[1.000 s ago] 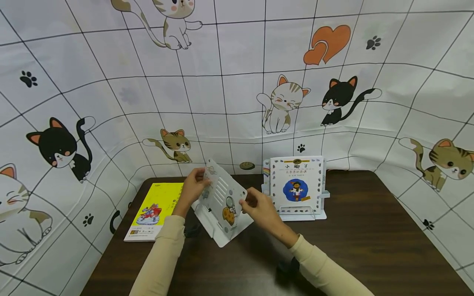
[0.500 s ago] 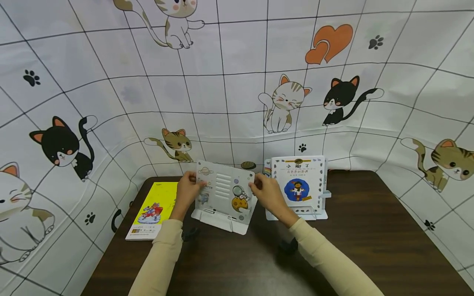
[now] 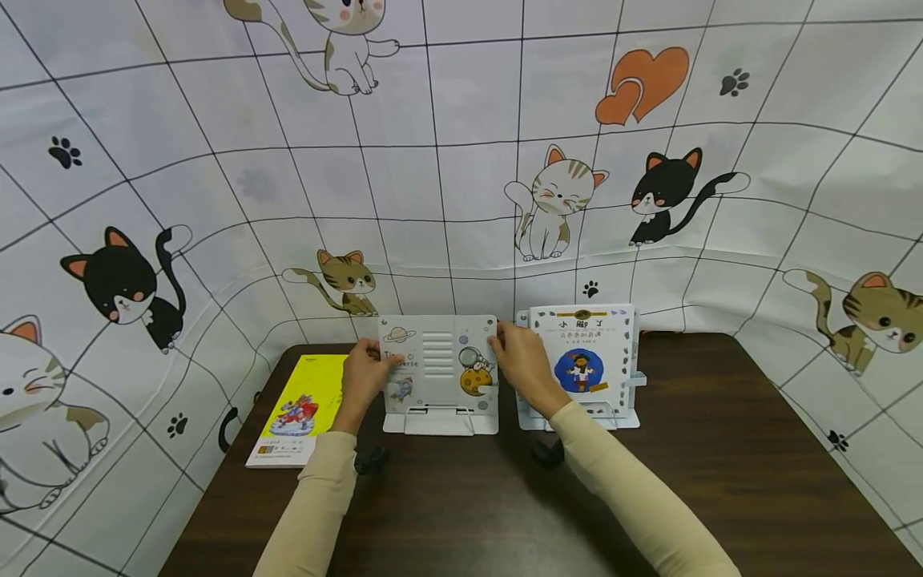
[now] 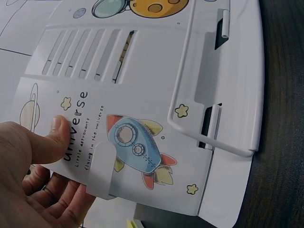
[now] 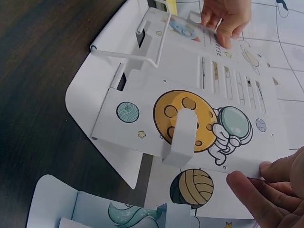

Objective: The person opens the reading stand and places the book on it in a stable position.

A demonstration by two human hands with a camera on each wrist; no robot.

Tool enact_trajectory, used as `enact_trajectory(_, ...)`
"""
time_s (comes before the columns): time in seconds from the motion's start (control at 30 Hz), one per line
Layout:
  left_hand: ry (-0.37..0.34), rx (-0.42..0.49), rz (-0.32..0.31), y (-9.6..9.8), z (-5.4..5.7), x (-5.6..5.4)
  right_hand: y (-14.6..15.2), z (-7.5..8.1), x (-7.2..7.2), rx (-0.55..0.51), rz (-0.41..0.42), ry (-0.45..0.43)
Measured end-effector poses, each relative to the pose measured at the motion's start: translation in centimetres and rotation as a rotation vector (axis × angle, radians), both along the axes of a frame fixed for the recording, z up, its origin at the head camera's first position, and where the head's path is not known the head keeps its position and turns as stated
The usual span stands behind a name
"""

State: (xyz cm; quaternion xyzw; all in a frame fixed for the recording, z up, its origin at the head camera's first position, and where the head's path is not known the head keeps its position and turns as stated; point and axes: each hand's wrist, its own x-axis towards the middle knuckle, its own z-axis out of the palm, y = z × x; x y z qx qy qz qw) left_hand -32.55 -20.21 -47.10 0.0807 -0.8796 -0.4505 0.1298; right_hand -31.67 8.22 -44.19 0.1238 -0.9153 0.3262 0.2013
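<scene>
A white book stand (image 3: pixel 438 393) with space drawings stands upright on the table, its back panel facing me. My left hand (image 3: pixel 365 375) grips the panel's left edge; in the left wrist view the thumb (image 4: pixel 57 135) lies on the front and the other fingers curl behind. My right hand (image 3: pixel 525 361) pinches the upper right edge, thumb and forefinger meeting at it in the right wrist view. A wire page holder (image 4: pixel 209 137) spans the lower front. Side clips (image 5: pixel 183 135) fold over the panel's edges. Slots (image 4: pixel 85 54) run through the panel's middle.
To the right, a second stand (image 3: pixel 629 422) holds a white picture book (image 3: pixel 579 340) with a blue round picture. A yellow and white book (image 3: pixel 310 385) lies flat at the left. Behind the dark wooden table (image 3: pixel 461 513) hangs a cat-printed cloth (image 3: pixel 461 184).
Both hands have turned the stand from a steep tilt to level and brought it down onto the table, facing forward. Its base now lies straight beside the second stand.
</scene>
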Motion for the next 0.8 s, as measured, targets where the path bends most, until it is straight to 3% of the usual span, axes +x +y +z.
enact_trajectory(0.4, 0.016, 0.022, -0.007, 0.0, -0.3, 0.0, -0.2, -0.2, -0.4, 0.009, -0.022, 0.01)
enact_trajectory(0.6, 0.068, 0.065, -0.051, -0.2, -0.5, 0.4, 0.1, -0.3, -0.3, 0.013, -0.003, 0.015)
enact_trajectory(0.8, 0.097, 0.075, -0.078, -1.2, -0.6, 1.1, 0.4, -0.5, 0.6, -0.038, -0.006, 0.122)
